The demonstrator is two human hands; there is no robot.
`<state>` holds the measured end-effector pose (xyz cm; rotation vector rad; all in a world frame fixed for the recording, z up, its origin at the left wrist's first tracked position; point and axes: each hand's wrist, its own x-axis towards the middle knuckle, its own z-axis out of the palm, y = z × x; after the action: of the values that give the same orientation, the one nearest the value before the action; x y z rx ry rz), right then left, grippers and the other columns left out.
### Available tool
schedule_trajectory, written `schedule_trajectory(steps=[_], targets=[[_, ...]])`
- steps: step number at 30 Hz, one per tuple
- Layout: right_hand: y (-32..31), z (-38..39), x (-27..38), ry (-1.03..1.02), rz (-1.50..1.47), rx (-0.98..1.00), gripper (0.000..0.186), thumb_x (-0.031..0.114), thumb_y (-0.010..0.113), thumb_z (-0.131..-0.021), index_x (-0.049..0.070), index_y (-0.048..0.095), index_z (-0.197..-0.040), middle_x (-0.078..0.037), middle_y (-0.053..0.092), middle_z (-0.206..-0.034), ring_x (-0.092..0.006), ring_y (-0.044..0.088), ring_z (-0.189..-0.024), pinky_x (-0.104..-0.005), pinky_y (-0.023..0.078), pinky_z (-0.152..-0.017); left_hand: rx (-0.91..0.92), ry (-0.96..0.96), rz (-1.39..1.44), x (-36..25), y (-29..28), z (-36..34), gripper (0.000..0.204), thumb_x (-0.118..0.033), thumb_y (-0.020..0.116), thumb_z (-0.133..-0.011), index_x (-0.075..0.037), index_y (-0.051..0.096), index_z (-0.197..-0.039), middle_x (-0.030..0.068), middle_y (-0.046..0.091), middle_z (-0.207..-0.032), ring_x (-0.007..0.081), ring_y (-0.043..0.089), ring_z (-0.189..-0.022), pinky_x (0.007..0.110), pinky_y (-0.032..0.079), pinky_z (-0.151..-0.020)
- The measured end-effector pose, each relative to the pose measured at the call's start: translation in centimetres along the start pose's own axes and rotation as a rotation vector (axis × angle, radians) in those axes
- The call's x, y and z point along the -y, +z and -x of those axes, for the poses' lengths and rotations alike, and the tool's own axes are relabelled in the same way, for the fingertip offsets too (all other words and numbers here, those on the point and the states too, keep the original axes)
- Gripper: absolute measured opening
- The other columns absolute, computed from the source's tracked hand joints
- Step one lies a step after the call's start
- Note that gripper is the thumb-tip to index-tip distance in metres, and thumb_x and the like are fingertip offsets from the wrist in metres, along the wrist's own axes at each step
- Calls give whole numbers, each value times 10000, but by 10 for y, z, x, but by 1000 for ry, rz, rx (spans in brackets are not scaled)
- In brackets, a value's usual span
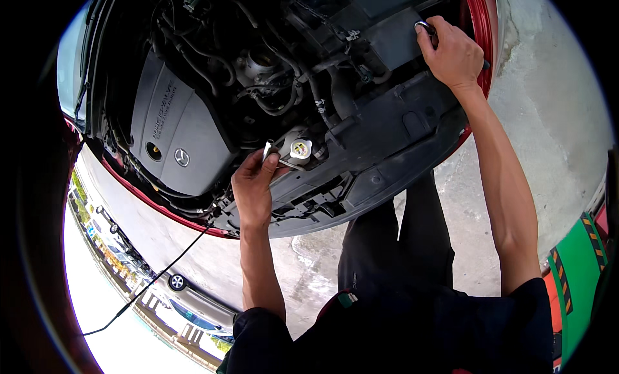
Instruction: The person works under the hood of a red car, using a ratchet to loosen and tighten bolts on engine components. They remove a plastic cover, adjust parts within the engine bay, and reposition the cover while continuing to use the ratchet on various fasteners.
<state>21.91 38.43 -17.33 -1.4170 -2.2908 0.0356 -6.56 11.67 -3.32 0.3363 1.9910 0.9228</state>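
My left hand (253, 184) is pinched at the front edge of an open engine bay, with a small shiny metal piece (267, 150) between thumb and fingers. Its exact kind is hard to make out. Just right of those fingertips sits a silver radiator cap (300, 150) with a yellow mark. My right hand (452, 55) is wrapped around a ratchet wrench, whose round chrome head (423, 27) shows by the thumb. A dark handle end pokes out behind the palm. This hand is over the black plastic at the bay's right side.
A grey engine cover (180, 126) lies on the left, with black hoses (277, 106) beside it. Along the front runs a black plastic panel (400, 126). Red bodywork (478, 26) edges the bay. A thin black rod (161, 274) slants at lower left. Concrete floor (548, 116) lies right.
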Motion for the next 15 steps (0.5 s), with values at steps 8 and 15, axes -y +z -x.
schedule_trajectory(steps=[8,15], targets=[[6,-1,1,2,-29,1,269,413,624,-926,151,678,-944,-17,672,-696,-242,683,-655,-394,519,-550,-47,-351,532,119,60,105,167,-113,688,-956,18,678,-1060,72,701,-956,156,686,-841,312,605,-807],[-36,-10,4,134,-216,141,188,235,669,-941,53,631,-972,-127,654,-783,-329,655,-741,-438,502,-640,-7,-83,563,54,98,61,218,-65,701,-938,67,674,-1110,95,705,-974,176,701,-837,321,606,-793]])
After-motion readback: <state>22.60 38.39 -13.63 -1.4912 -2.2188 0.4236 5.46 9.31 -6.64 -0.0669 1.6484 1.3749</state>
